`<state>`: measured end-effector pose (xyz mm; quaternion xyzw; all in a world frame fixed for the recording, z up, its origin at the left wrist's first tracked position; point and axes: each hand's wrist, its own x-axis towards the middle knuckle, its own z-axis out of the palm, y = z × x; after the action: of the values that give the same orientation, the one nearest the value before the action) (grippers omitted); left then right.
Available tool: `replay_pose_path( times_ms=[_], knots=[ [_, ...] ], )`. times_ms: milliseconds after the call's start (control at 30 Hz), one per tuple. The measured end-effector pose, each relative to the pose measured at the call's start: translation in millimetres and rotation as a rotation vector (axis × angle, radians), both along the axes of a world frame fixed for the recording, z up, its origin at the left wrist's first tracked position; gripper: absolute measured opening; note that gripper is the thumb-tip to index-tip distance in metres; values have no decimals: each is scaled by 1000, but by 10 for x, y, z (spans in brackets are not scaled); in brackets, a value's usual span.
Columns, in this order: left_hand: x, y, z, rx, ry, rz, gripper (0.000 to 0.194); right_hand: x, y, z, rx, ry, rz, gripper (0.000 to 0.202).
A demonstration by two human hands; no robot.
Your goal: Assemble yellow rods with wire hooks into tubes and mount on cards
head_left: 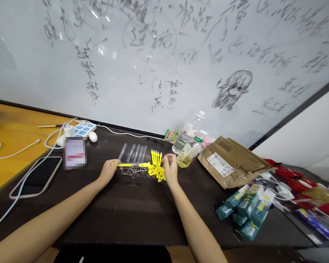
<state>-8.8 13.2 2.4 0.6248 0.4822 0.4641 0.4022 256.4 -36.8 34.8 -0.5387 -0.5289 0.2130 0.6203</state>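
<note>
The yellow-and-clear rod (pixel 134 165) lies roughly level across the view, its right end close to the loose yellow pieces (pixel 157 173). The left hand (pixel 109 171) pinches it near its left end, fingers narrow around the shaft. A light, firm pinch should suit this slender part; squeezing hard could bend it or twist it out of line. The fingers of the right hand (pixel 170 168) are bent and close together beside the yellow pieces; whether they grip a piece cannot be told. Separate small parts singly, and steady the rod's far end before applying force. Keep the rod above the wire pieces (pixel 130 173), which could snag it. Clear tubes (pixel 137 153) and upright-pointing yellow sticks (pixel 156 157) lie beyond on the dark table (pixel 142 215); avoid sweeping a wrist through them, as the tubes may roll.
</note>
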Motion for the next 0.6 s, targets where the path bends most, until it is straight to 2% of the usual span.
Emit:
replay_pose_path(
  times_ms=[67, 133, 233, 333, 467, 600],
  knots=[
    [6, -6, -2, 9, 29, 11, 34, 244, 49, 83, 6, -208, -115, 17],
    [14, -9, -7, 20, 56, 8, 34, 425, 77, 145, -88, -390, -112, 16],
    [25, -14, -11, 26, 65, 8, 35, 498, 83, 181, -170, -728, 11, 12],
    [34, -24, -2, 19, 62, 14, 34, 399, 73, 135, -96, -996, 142, 10],
    [43, -32, 6, 39, 67, 17, 34, 306, 41, -19, -13, -1064, 69, 16],
    [47, -27, -6, 44, 59, 26, 34, 337, 3, -127, -21, -1096, 84, 17]
  ],
)
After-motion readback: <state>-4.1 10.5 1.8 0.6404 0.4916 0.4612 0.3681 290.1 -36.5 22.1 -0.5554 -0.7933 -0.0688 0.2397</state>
